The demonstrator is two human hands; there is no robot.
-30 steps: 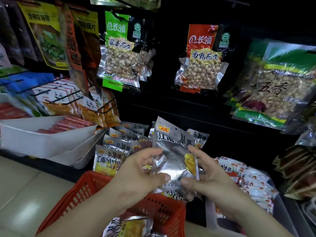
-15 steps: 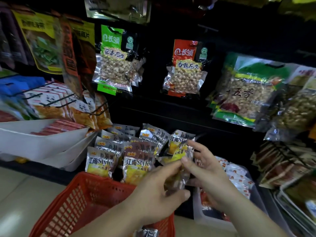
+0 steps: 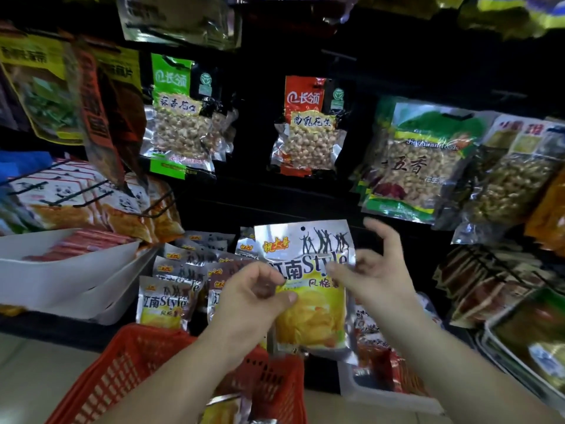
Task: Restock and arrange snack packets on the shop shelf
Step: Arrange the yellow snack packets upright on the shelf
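Fingers (image 3: 266, 275) of the left hand (image 3: 247, 304) are being curled, thumb and forefinger being clamped on the left edge of a snack packet (image 3: 308, 319), which is being held upright mid-scene, before the black shelf (image 3: 275, 203) and above the basket (image 3: 128, 362). The right hand (image 3: 377, 280) is being held spread, fingers apart and raised, only its thumb being laid on the packet's right edge. The packet is being shown as a flat, glossy silver foil rectangle with a yellow picture low down. Rows of matching packets (image 3: 165, 301) are being displayed at the near left. The basket is being seen as red plastic lattice. Lumpy, clear vacuum-packed peanut bags (image 3: 305, 139) are being hung farther back. A smooth white tray (image 3: 61, 280) is being seen at the left, above pale, shiny floor (image 3: 27, 377).
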